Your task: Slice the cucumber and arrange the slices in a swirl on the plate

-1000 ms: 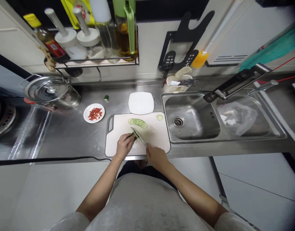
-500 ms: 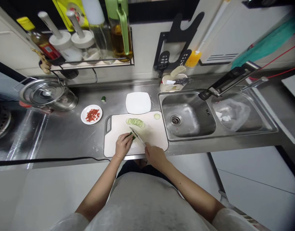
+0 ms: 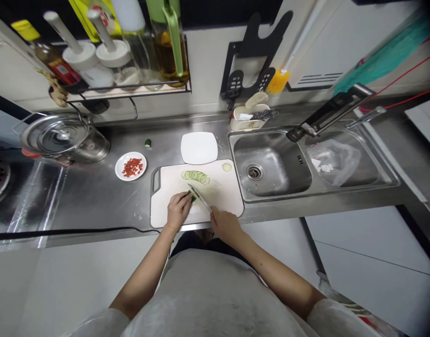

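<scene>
A white cutting board (image 3: 222,199) lies on the steel counter in front of me. My left hand (image 3: 178,211) is curled over a short green cucumber piece (image 3: 193,196) and holds it down on the board. My right hand (image 3: 226,224) grips the handle of a knife (image 3: 200,197), whose blade rests against the cucumber's cut end. A row of several thin cucumber slices (image 3: 195,176) lies just beyond the blade. One more slice (image 3: 227,166) sits alone at the board's far right corner.
An empty white square plate (image 3: 199,147) stands behind the board. A small dish of red bits (image 3: 131,165) and a cucumber end (image 3: 148,142) lie to the left, with a lidded steel pot (image 3: 63,138) beyond. The sink (image 3: 271,166) is right of the board.
Hands, knife and cucumber keep the same pose on the board. Only the view has shifted slightly, so everything sits a little further left and up.
</scene>
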`<action>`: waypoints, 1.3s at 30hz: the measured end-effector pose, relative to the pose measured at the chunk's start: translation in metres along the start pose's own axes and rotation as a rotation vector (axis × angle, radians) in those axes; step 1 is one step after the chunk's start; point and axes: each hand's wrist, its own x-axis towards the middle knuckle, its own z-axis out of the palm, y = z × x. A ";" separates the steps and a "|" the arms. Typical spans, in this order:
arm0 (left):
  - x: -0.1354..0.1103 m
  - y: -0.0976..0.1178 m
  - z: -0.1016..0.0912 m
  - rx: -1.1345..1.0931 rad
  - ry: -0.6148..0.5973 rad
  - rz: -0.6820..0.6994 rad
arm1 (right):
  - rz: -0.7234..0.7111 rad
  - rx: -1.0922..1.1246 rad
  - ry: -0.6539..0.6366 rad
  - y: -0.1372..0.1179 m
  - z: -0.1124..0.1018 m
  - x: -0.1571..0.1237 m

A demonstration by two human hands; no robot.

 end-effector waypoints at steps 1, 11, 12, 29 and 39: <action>0.000 0.000 0.000 0.003 -0.003 0.001 | 0.004 -0.005 -0.008 0.000 -0.001 0.000; -0.001 -0.003 0.002 0.008 0.016 0.010 | -0.021 0.004 -0.013 -0.004 0.000 0.001; -0.001 -0.003 0.002 0.007 0.022 0.015 | -0.022 0.005 -0.008 -0.005 0.001 0.002; 0.001 -0.003 0.002 0.009 0.034 -0.006 | -0.031 -0.017 -0.027 -0.011 0.000 0.002; 0.002 0.001 0.003 0.033 0.038 -0.037 | -0.049 -0.029 -0.021 -0.019 0.006 0.007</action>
